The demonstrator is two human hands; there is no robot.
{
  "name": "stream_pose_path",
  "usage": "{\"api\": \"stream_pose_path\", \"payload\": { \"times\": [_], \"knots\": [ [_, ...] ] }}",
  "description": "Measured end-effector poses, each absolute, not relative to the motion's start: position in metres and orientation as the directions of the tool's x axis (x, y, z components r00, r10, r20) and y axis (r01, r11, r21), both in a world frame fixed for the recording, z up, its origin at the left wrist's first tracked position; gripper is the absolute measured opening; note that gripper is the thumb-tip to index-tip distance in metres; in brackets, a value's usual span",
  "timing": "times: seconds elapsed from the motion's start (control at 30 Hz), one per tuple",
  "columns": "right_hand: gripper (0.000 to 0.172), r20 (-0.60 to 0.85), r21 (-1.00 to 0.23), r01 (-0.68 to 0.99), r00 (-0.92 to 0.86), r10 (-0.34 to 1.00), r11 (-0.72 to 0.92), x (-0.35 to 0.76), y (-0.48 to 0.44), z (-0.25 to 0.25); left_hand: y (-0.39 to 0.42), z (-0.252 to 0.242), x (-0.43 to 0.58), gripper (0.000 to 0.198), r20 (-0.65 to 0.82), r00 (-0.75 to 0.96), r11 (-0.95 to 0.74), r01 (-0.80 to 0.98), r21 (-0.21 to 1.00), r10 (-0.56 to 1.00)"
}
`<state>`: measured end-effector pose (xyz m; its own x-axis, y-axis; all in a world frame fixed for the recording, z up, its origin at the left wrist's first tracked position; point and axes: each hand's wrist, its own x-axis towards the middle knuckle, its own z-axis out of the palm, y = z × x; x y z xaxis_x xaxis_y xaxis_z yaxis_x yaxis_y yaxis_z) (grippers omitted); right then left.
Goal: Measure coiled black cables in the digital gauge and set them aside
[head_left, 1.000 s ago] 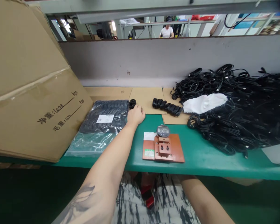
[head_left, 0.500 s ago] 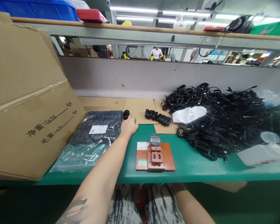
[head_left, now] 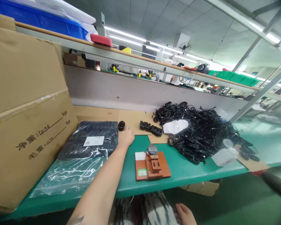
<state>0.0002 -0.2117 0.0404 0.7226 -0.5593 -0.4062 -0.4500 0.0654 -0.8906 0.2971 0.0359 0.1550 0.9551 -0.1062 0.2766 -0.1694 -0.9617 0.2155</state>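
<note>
Green bench (head_left: 184,171): runs left to right; cardboard sheets (head_left: 133,120) line its far side.
Left hand (head_left: 125,138): mid-bench, at the boundary of green surface and cardboard; fingers loosely curled, gripping nothing.
Small black cable coil (head_left: 121,125): on cardboard, just past the left fingertips; just right of the bag.
Right hand (head_left: 184,214): near, below the bench front edge, beside patterned trousers (head_left: 142,209); fingers relaxed and slightly open, holding nothing.
Clear plastic bag (head_left: 86,147): left of the left hand, full of black coils; white label (head_left: 93,141) on top.
Cardboard box (head_left: 25,118): far left, tilted against the bench, printed with weights in kgs.
Digital gauge (head_left: 152,149): on a brown fixture plate (head_left: 164,165), right of the left hand.
Black coil row (head_left: 151,128): far side, on cardboard, right of the small coil.
Black cable heap (head_left: 196,134): right side, white cloth (head_left: 175,126) lying on it; translucent plastic container (head_left: 224,157) at its near right.
</note>
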Motion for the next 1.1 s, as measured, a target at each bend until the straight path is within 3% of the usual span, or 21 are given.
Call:
{"api": "stream_pose_path", "payload": {
  "times": [0.07, 0.13, 0.2, 0.3, 0.43, 0.63, 1.1],
  "knots": [
    [0.030, -0.422, -0.905, -0.382, 0.748, -0.513, 0.188, -0.005, -0.193, 0.066, 0.037, 0.155, 0.297, 0.041, 0.275, 0.953, -0.955, -0.191, 0.228, -0.125],
    [0.032, -0.456, -0.855, -0.262, 0.791, -0.408, 0.448, -0.007, -0.172, 0.105, 0.037, 0.154, 0.296, 0.042, 0.270, 0.952, -0.949, -0.209, 0.235, -0.142],
    [0.032, -0.450, -0.731, -0.174, 0.850, -0.274, 0.659, -0.005, -0.151, 0.150, 0.037, 0.152, 0.296, 0.043, 0.264, 0.952, -0.946, -0.218, 0.238, -0.153],
    [0.024, -0.407, -0.544, -0.152, 0.908, -0.102, 0.825, 0.003, -0.129, 0.205, 0.036, 0.149, 0.296, 0.045, 0.255, 0.953, -0.944, -0.225, 0.240, -0.162],
    [0.017, -0.332, -0.436, -0.187, 0.943, 0.036, 0.880, 0.009, -0.115, 0.237, 0.036, 0.150, 0.298, 0.043, 0.257, 0.953, -0.944, -0.225, 0.240, -0.162],
    [0.016, -0.226, -0.428, -0.255, 0.959, 0.171, 0.867, 0.009, -0.117, 0.243, 0.035, 0.150, 0.298, 0.042, 0.295, 0.945, -0.952, -0.213, 0.221, -0.143],
    [0.011, 0.060, -0.273, -0.304, 0.941, 0.332, 0.913, 0.004, -0.166, 0.246, 0.028, 0.157, 0.298, 0.036, 0.300, 0.947, -0.977, -0.164, 0.137, -0.117]
  ]
}}
